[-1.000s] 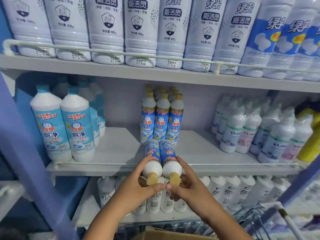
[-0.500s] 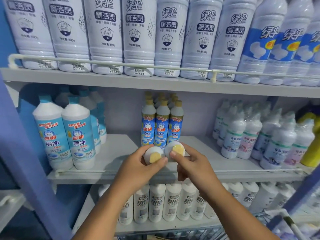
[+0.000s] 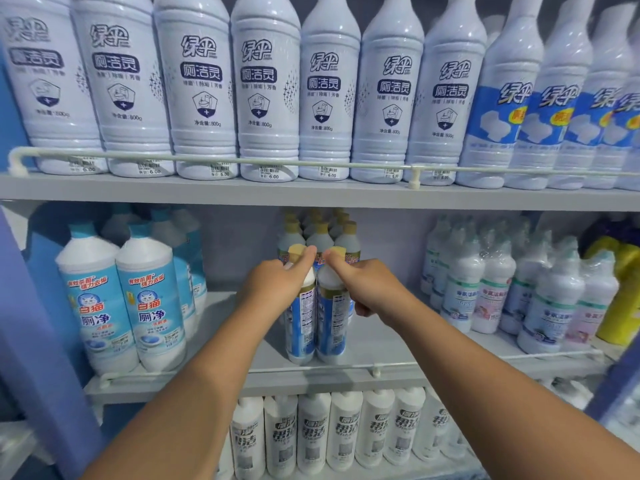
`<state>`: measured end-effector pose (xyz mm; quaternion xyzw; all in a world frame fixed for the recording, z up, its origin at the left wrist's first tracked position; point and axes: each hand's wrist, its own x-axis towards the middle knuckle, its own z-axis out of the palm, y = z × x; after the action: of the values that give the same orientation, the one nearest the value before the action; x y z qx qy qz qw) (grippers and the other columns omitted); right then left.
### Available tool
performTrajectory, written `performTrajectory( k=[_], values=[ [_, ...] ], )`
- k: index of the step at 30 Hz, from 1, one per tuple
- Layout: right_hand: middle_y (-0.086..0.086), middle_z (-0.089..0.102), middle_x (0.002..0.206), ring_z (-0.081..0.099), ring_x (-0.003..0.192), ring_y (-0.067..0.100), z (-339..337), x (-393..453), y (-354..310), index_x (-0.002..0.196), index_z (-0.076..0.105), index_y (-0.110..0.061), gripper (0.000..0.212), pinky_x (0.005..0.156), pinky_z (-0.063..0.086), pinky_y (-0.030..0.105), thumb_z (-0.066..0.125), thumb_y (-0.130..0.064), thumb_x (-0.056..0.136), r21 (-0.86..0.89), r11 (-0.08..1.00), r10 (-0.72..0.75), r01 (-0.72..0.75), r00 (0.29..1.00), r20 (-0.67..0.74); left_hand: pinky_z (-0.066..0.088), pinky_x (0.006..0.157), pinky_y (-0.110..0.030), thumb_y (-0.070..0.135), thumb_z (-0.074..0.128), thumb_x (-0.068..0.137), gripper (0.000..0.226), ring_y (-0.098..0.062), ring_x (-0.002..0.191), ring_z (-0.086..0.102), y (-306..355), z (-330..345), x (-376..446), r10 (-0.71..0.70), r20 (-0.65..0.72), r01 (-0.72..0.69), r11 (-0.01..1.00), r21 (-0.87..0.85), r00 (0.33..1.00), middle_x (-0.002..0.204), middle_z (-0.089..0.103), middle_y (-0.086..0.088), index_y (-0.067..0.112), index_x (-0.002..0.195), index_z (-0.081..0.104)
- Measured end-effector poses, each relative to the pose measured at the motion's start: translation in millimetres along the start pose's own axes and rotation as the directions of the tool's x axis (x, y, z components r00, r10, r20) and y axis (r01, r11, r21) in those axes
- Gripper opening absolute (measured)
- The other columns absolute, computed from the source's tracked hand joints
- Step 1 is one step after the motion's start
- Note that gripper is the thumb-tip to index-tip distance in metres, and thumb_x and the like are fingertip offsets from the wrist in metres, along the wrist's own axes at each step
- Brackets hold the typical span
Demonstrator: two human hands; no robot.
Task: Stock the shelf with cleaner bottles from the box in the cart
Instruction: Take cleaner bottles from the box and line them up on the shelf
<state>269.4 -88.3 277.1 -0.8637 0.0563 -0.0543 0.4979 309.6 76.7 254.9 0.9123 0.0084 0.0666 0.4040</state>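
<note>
Bottles stand upright at the centre of the frame: the left hand point(image 3: 273, 289) grips the left bottle point(image 3: 302, 327) at its neck, thumb by the yellow cap, and the right hand point(image 3: 363, 285) grips the right bottle point(image 3: 330, 323) the same way. The two touch side by side, bases on or just above the middle shelf point(image 3: 221, 341) behind its front rail point(image 3: 311, 369). Their long axes run vertically, directly under the hands. The matching row of yellow-capped bottles point(image 3: 320, 233) stands just behind, farther in. The coming move is likely a push straight back toward that row, both hands equally near.
</note>
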Motion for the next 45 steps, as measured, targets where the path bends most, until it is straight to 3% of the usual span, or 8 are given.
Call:
performTrajectory(
  k=[6, 11, 15, 18, 23, 34, 39, 45],
  values=[
    [0.003, 0.058, 0.066, 0.058, 0.055, 0.023, 2, 23, -1, 0.069, 0.058, -0.020, 0.063, 0.049, 0.046, 0.025, 0.046, -0.080, 0.082, -0.075, 0.993, 0.083, -0.087, 0.995, -0.059, 0.053, 0.071, -0.034, 0.088, 0.037, 0.075, 0.074, -0.023, 0.080, 0.065, -2, 16, 16, 0.026, -0.041, -0.026, 1.000, 0.009, 0.999, 0.083, 0.070, 0.001, 0.023, 0.087, 0.069],
    [-0.008, 0.068, 0.090, 0.067, 0.079, 0.019, 18, 27, 34, 0.094, 0.058, -0.036, 0.058, 0.071, 0.060, 0.041, 0.037, -0.088, 0.078, -0.175, 0.983, -0.066, 0.046, 0.991, -0.113, 0.044, 0.062, -0.031, 0.086, 0.039, 0.079, 0.063, -0.019, 0.078, 0.061, -18, 26, 8, 0.068, -0.101, -0.059, 0.994, 0.088, 0.992, 0.080, 0.063, 0.012, 0.028, 0.092, 0.061],
    [-0.012, 0.062, 0.105, 0.063, 0.091, 0.004, 45, 19, 90, 0.117, 0.057, -0.042, 0.043, 0.077, 0.052, 0.025, 0.053, -0.072, 0.087, -0.160, 0.968, -0.217, 0.191, 0.963, -0.163, 0.055, 0.076, -0.036, 0.076, 0.058, 0.073, 0.053, -0.014, 0.091, 0.063, -65, 58, -1, 0.118, -0.060, -0.119, 0.993, -0.010, 0.991, 0.101, 0.061, 0.010, 0.036, 0.108, 0.061],
    [-0.007, 0.055, 0.115, 0.058, 0.095, -0.004, 67, 17, 125, 0.129, 0.055, -0.036, 0.046, 0.082, 0.047, 0.012, 0.069, -0.049, 0.087, -0.063, 0.977, -0.210, 0.204, 0.972, -0.102, 0.057, 0.089, -0.032, 0.041, 0.076, 0.078, 0.040, 0.007, 0.093, 0.066, -94, 76, -12, 0.098, 0.144, -0.059, 0.965, -0.256, 0.985, 0.112, 0.067, 0.015, 0.038, 0.113, 0.056],
    [-0.014, 0.054, 0.120, 0.056, 0.110, -0.002, 86, 26, 138, 0.132, 0.047, -0.034, 0.057, 0.100, 0.052, 0.031, 0.073, -0.035, 0.082, 0.020, 0.974, -0.225, 0.226, 0.973, -0.060, 0.055, 0.091, -0.028, 0.026, 0.077, 0.074, 0.053, 0.010, 0.098, 0.064, -106, 84, -7, 0.104, 0.202, -0.051, 0.966, -0.252, 0.974, 0.110, 0.067, 0.026, 0.043, 0.119, 0.052],
    [-0.011, 0.049, 0.120, 0.058, 0.110, 0.005, 94, 39, 145, 0.126, 0.042, -0.028, 0.068, 0.095, 0.056, 0.028, 0.086, -0.037, 0.074, 0.024, 0.990, -0.133, 0.137, 0.983, -0.124, 0.059, 0.077, -0.037, 0.047, 0.083, 0.069, 0.062, -0.013, 0.094, 0.069, -117, 98, 0, 0.006, -0.061, -0.016, 0.984, -0.175, 0.998, 0.111, 0.067, 0.014, 0.037, 0.120, 0.047],
    [-0.024, 0.058, 0.114, 0.060, 0.104, -0.007, 98, 36, 145, 0.122, 0.042, -0.037, 0.053, 0.082, 0.053, 0.013, 0.078, -0.037, 0.083, 0.038, 0.982, -0.183, 0.186, 0.980, -0.074, 0.056, 0.075, -0.033, 0.047, 0.074, 0.071, 0.050, -0.011, 0.093, 0.067, -118, 101, 0, 0.005, -0.042, -0.012, 0.986, -0.164, 0.999, 0.109, 0.065, 0.014, 0.041, 0.113, 0.049],
    [-0.012, 0.042, 0.116, 0.055, 0.106, 0.001, 101, 46, 142, 0.127, 0.045, -0.035, 0.068, 0.091, 0.048, 0.020, 0.083, -0.048, 0.073, 0.022, 0.988, -0.152, 0.155, 0.983, -0.108, 0.053, 0.072, -0.028, 0.041, 0.074, 0.076, 0.050, -0.005, 0.093, 0.067, -119, 96, 3, 0.017, 0.024, -0.012, 0.977, -0.214, 1.000, 0.111, 0.068, 0.016, 0.038, 0.121, 0.052]
  ],
)
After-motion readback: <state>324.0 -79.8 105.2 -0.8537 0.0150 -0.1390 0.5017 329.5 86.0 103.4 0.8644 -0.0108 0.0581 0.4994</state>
